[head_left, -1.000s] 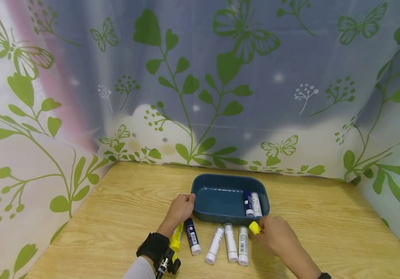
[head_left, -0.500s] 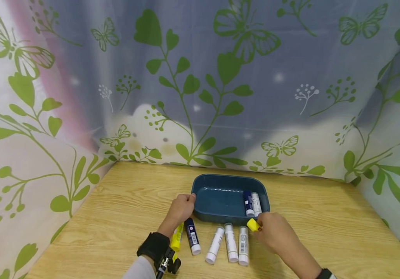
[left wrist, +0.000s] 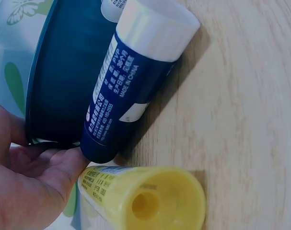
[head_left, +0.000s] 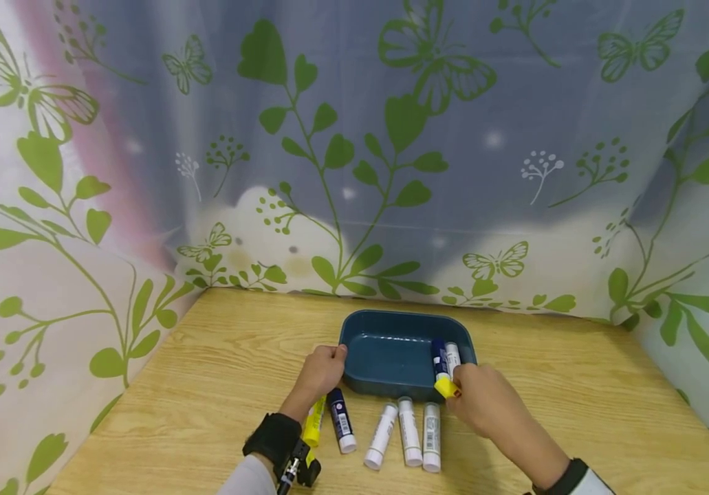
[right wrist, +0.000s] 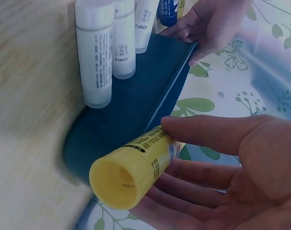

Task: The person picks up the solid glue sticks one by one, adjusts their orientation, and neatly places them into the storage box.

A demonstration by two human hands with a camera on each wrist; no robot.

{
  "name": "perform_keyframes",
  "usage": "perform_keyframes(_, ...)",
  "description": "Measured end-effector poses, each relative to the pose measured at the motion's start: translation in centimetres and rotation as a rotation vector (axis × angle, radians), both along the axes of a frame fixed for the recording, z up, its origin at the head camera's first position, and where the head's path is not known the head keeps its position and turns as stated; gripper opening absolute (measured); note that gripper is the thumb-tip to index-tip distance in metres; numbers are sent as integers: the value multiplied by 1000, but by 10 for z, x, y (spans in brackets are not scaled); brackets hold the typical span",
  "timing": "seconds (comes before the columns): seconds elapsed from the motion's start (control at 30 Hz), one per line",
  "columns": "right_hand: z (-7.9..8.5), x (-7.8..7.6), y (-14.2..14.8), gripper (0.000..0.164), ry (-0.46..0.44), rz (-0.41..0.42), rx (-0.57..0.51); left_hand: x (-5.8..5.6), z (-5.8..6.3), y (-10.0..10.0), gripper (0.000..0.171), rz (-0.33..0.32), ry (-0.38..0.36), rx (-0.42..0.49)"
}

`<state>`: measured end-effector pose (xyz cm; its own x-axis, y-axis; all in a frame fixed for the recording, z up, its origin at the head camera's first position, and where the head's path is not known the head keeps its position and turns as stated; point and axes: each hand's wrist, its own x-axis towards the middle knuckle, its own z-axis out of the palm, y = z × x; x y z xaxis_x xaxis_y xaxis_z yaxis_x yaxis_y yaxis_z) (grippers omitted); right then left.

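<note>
A dark teal plastic tray stands on the table, and my left hand pinches its left rim between thumb and fingers. In my right hand I grip a yellow glue stick between thumb and fingers, over the tray's front right corner. Inside the tray at the right lie a navy glue stick and a white glue stick, side by side. Close to my left hand, a second navy glue stick and another yellow glue stick lie on the table.
In front of the tray, three white glue sticks lie in a row on the wood-grain table. A patterned curtain closes off the back and sides. My left wrist carries a black strap with a camera.
My right hand has moved forward and slightly left with the yellow glue stick, from outside the tray's front edge to over its front right corner. My left hand stays on the rim.
</note>
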<state>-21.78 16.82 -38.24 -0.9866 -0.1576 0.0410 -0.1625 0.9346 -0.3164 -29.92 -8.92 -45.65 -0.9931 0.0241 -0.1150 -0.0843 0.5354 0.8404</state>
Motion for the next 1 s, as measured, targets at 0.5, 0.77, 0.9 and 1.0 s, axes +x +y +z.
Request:
perform_keyframes(0.5,5,-18,2,13,23,43,16,0,0,-1,42,-10,6,14)
perform_keyframes(0.77,6,-31,2,16,-3,36,31,0,-1,-1,43,-9,8,20)
perform_keyframes(0.9,7,-34,0,15,-21,31,32,0,-1,-1,42,-8,15,19)
perform_keyframes(1.0,7,-36,-2,16,-22,46,31,0,-1,-2,42,-8,18,17)
